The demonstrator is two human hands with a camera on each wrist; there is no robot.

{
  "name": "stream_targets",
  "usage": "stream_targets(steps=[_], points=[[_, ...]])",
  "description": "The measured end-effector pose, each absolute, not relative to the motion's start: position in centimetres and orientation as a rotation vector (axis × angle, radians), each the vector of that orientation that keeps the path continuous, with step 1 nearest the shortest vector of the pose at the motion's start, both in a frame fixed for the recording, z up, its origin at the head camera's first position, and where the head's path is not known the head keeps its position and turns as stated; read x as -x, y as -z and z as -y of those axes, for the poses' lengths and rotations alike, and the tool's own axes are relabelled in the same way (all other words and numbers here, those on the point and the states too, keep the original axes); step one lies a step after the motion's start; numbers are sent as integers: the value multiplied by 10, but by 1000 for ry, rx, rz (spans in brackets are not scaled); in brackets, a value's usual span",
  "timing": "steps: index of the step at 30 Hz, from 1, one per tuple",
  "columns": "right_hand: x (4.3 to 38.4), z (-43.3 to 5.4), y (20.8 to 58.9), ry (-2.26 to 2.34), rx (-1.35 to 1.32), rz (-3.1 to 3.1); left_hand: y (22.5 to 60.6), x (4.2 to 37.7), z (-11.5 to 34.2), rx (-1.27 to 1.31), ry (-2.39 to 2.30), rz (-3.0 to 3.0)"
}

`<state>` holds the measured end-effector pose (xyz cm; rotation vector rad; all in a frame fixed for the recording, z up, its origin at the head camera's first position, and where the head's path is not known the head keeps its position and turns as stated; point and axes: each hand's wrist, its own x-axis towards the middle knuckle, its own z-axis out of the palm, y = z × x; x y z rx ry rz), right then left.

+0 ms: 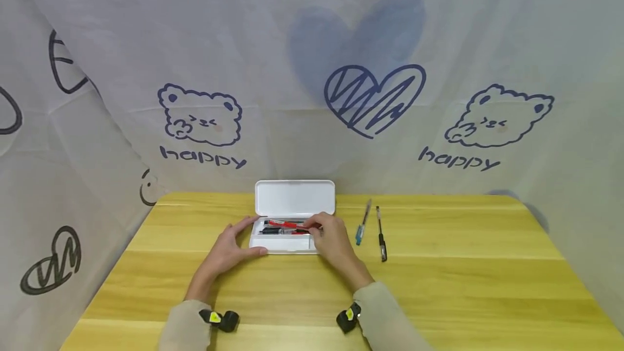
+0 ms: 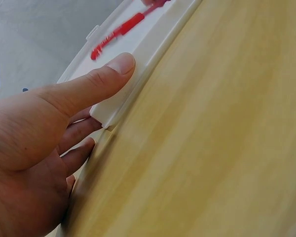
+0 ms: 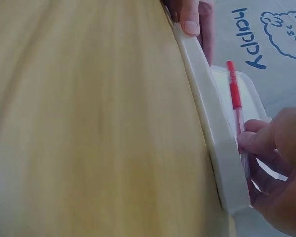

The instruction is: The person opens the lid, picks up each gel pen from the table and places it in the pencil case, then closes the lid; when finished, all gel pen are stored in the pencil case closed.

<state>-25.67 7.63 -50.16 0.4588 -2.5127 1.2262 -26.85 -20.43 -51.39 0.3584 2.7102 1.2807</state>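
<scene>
A white pencil case [image 1: 280, 244] stands with its lid [image 1: 294, 197] raised on the wooden table. My left hand [image 1: 228, 251] grips its left end, with the thumb at the front edge and the fingers toward the back. In the left wrist view that thumb [image 2: 101, 84] lies against the case's edge. Over the case my right hand [image 1: 333, 237] pinches a red pen [image 3: 235, 94] by its clear barrel, the red end pointing left. Several pens, among them a black one [image 1: 269, 231], lie inside the case below it.
To the right of the case lie a pen with a blue end [image 1: 359, 234] and a black pen [image 1: 382, 242]. A printed cloth [image 1: 292, 140] hangs behind the wooden table [image 1: 463, 286]. Each wrist wears a small black camera.
</scene>
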Motion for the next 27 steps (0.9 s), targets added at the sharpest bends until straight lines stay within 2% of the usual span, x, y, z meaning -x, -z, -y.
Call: stream_targets(steps=[14, 27], points=[[260, -63, 503, -1084, -540, 2554, 513, 269, 205, -342, -1305, -2707], [254, -70, 495, -1189, -518, 2518, 513, 270, 204, -355, -1292, -2736]])
